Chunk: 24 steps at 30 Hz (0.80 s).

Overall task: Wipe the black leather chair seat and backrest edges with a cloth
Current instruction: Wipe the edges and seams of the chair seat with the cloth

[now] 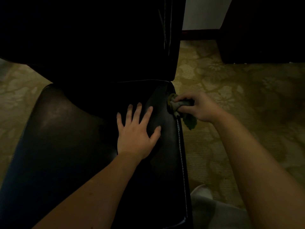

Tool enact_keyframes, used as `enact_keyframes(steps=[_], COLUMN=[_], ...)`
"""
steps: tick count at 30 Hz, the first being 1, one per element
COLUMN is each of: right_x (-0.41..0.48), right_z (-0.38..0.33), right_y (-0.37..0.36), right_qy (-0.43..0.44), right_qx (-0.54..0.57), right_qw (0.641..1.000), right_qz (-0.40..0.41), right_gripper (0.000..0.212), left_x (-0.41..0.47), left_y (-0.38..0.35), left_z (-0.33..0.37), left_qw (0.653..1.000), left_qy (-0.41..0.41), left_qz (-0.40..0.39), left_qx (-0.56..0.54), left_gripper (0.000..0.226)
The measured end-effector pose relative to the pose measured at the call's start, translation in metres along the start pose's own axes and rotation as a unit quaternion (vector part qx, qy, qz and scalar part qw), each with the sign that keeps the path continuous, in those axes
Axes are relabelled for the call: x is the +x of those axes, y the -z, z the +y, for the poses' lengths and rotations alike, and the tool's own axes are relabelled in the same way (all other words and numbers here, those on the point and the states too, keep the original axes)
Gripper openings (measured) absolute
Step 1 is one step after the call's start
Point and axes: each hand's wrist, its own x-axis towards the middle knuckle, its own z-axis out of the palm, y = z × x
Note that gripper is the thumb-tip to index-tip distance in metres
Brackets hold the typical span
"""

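The black leather chair fills the left and middle of the view, its seat (69,146) below and its tall backrest (99,38) above. My left hand (137,131) lies flat on the seat with fingers spread, near the right side. My right hand (199,107) grips a bunched green cloth (175,104) and holds it against the seat's right edge, close to the rear corner where seat meets backrest. A loose end of the cloth hangs below the hand. White stitching runs down the seat's right edge.
A patterned olive carpet (231,83) covers the floor right of the chair. Dark wooden furniture (264,30) stands at the back right, beside a pale wall. A light slipper or foot (202,194) shows at the bottom, next to the chair.
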Motion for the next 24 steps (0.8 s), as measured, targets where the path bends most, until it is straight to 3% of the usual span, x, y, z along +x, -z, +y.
enact_keyframes(steps=[3, 10, 17, 24], right_x=[0.001, 0.011, 0.003, 0.011], right_z=[0.002, 0.002, 0.003, 0.011], right_y=[0.000, -0.021, -0.001, -0.024], right_qy=[-0.006, 0.044, 0.000, 0.045], right_qx=[0.004, -0.041, 0.019, -0.053], right_qw=[1.000, 0.989, 1.000, 0.988], right_qz=[-0.003, 0.134, 0.006, 0.138], right_gripper=[0.026, 0.032, 0.029, 0.033], left_x=[-0.001, 0.000, 0.000, 0.001], left_y=[0.001, 0.000, -0.001, 0.000], left_z=[0.000, 0.000, 0.000, 0.001], left_qw=[1.000, 1.000, 1.000, 1.000], left_qy=[-0.003, -0.002, -0.001, -0.001], left_qz=[0.002, 0.000, 0.002, 0.006], left_qx=[-0.002, 0.003, 0.008, 0.004], left_gripper=[0.069, 0.069, 0.069, 0.068])
